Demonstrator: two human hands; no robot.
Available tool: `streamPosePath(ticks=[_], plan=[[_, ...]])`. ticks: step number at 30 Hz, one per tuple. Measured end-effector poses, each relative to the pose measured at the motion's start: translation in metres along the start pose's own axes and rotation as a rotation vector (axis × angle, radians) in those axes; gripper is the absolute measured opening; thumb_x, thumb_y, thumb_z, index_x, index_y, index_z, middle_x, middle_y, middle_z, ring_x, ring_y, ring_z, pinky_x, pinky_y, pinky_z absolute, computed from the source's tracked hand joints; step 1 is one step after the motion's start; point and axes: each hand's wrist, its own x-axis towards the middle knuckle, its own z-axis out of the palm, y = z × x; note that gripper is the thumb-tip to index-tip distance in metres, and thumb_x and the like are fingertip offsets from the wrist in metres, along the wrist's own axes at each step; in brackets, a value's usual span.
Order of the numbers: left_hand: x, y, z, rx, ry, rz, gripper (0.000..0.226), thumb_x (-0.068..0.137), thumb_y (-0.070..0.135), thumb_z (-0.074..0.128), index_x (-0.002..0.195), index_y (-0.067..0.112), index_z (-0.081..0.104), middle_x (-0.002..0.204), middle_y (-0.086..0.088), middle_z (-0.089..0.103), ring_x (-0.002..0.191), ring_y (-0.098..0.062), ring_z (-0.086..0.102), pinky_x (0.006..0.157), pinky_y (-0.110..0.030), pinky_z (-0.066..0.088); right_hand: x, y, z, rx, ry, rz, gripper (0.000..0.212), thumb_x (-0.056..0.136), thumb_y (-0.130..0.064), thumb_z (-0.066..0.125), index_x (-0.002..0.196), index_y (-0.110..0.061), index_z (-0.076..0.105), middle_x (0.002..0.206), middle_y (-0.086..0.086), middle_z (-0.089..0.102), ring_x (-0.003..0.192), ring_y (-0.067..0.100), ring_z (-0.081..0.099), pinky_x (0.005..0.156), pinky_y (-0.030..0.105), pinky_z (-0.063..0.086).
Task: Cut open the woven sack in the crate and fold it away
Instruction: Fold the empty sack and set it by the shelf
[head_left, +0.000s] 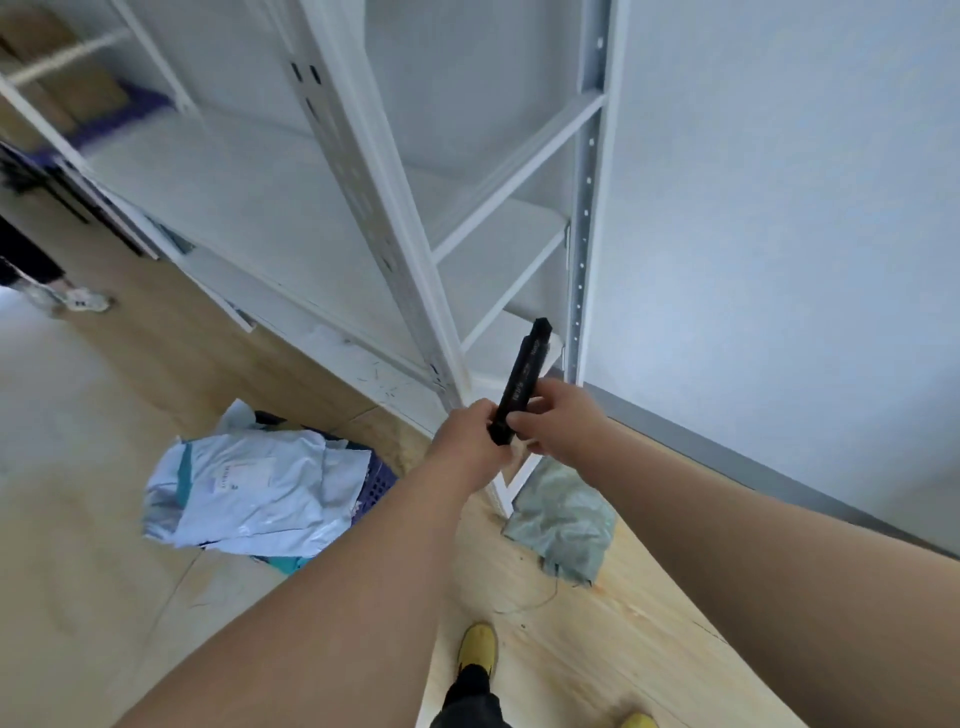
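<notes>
Currently, head view: both hands on a black utility knife (521, 382), held upright in front of the white shelving rack (384, 249). Left hand (475, 436) curled closed around its lower end; right hand (558, 418) pinching the body just above. Blade not discernible. Below-left of the grip: purple crate (375, 486) on the floor, pale sack (254, 493) draped over it. Below-right: greenish folded sack (563, 522) by the rack foot.

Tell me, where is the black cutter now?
The black cutter is centre-right in the head view, held upright between the left hand and right hand, before the white shelf post.
</notes>
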Motion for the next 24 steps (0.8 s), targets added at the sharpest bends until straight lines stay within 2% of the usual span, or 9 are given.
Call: streamPosePath(ticks=[4,7,10,12,14,17,20,22,24], plan=[[-0.016,-0.019,-0.027,0.016,0.019,-0.055,0.030,0.081,0.025,0.065,0.109,0.018,0.058,0.096,-0.001,0.066,0.089,-0.022,0.063,0.078,-0.034,0.052,-0.010,-0.028,0.031,-0.151,-0.087,-0.120,0.034,0.084,-0.013,0.067,0.117,-0.020,0.062,0.099,0.003,0.070,0.092,0.024,0.067,0.083,0.043,0.057],[-0.022,-0.041,-0.044,-0.030,-0.026,-0.117,0.030,0.079,0.029,0.063,0.101,0.009,0.061,0.073,0.001,0.057,0.069,-0.019,0.054,0.066,-0.032,0.047,-0.012,-0.043,0.055,-0.294,-0.149,-0.176,0.026,0.085,-0.014,0.065,0.110,-0.021,0.063,0.100,0.001,0.067,0.094,0.023,0.064,0.084,0.038,0.055],[-0.020,-0.055,-0.066,-0.090,-0.176,-0.184,0.022,0.084,0.027,0.063,0.099,0.012,0.060,0.073,0.000,0.058,0.064,-0.012,0.055,0.059,-0.023,0.047,-0.008,-0.057,0.075,-0.452,-0.158,-0.220,0.013,0.087,-0.018,0.061,0.099,-0.023,0.057,0.093,-0.003,0.062,0.087,0.020,0.058,0.071,0.028,0.046],[-0.013,-0.063,-0.082,-0.105,-0.243,-0.176,0.018,0.087,0.022,0.064,0.101,0.013,0.061,0.078,-0.003,0.063,0.070,-0.011,0.061,0.064,-0.025,0.055,-0.002,-0.068,0.090,-0.535,-0.134,-0.226,0.012,0.089,-0.019,0.057,0.101,-0.021,0.055,0.094,-0.001,0.062,0.086,0.020,0.058,0.069,0.029,0.047],[-0.002,-0.071,-0.098,-0.160,-0.240,-0.155,0.012,0.085,0.017,0.066,0.095,0.013,0.060,0.077,-0.005,0.063,0.069,-0.014,0.062,0.074,-0.033,0.059,0.010,-0.081,0.106,-0.560,-0.092,-0.211,0.022,0.090,-0.020,0.055,0.112,-0.019,0.056,0.103,0.002,0.065,0.090,0.022,0.061,0.076,0.035,0.053],[0.023,-0.089,-0.123,-0.267,-0.079,-0.135,0.020,0.084,0.014,0.065,0.098,0.013,0.051,0.076,-0.007,0.060,0.065,-0.019,0.060,0.074,-0.040,0.058,0.033,-0.101,0.132,-0.378,-0.021,-0.132,0.033,0.090,-0.022,0.058,0.123,-0.021,0.054,0.108,0.002,0.067,0.090,0.020,0.062,0.079,0.034,0.054],[0.053,-0.096,-0.147,-0.228,0.038,-0.105,0.034,0.087,0.027,0.055,0.117,0.014,0.042,0.095,-0.011,0.063,0.078,-0.028,0.064,0.080,-0.047,0.057,0.057,-0.115,0.154,-0.008,0.013,-0.012,0.049,0.090,-0.024,0.060,0.137,-0.022,0.048,0.116,-0.001,0.065,0.105,0.020,0.061,0.095,0.039,0.051],[0.074,-0.096,-0.157,-0.117,0.037,-0.078,0.032,0.089,0.025,0.046,0.118,0.014,0.051,0.101,-0.013,0.064,0.090,-0.033,0.065,0.083,-0.048,0.056,0.071,-0.120,0.165,0.200,0.041,0.059,0.059,0.091,-0.023,0.060,0.145,-0.021,0.038,0.122,-0.001,0.061,0.113,0.021,0.057,0.101,0.042,0.047],[0.095,-0.098,-0.161,0.026,0.035,-0.023,0.033,0.088,0.019,0.041,0.113,0.014,0.061,0.105,-0.013,0.062,0.088,-0.032,0.065,0.081,-0.044,0.057,0.083,-0.122,0.171,0.323,0.071,0.100,0.059,0.092,-0.020,0.059,0.145,-0.020,0.035,0.119,-0.001,0.060,0.106,0.020,0.058,0.099,0.042,0.050]])
